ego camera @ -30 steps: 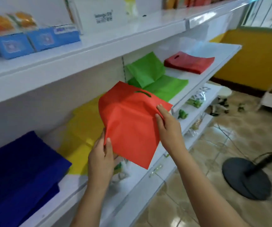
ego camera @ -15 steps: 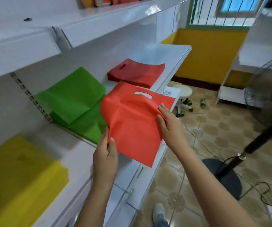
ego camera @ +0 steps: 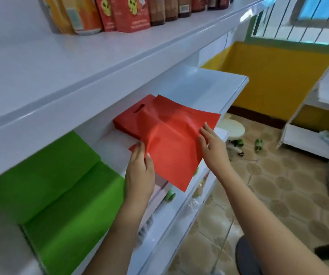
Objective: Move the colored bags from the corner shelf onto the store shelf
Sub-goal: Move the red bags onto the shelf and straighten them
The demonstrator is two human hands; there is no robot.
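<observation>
The red bag (ego camera: 171, 147) is hanging over the front edge of the white store shelf (ego camera: 205, 90), its handle end lying on the stack of red bags (ego camera: 128, 120) toward the back, its lower corner pointing down past the shelf lip. Its long axis is running from the back of the shelf out toward the person, and it is buckling into a ridge in the middle. The left hand (ego camera: 140, 171) is pinching the bag's left edge between thumb and fingers. The right hand (ego camera: 211, 145) is lying with straight fingers against the right edge. Green bags (ego camera: 64, 187) are sitting further left on the same shelf. Above, packets (ego camera: 120, 12) are lining the upper shelf. Lower shelves are holding small goods, too blurred to name. Beyond, a yellow wall (ego camera: 268, 84), a barred window (ego camera: 302, 18), a tiled floor (ego camera: 278, 185) with bottles (ego camera: 258, 144) and a white stool (ego camera: 232, 128).
</observation>
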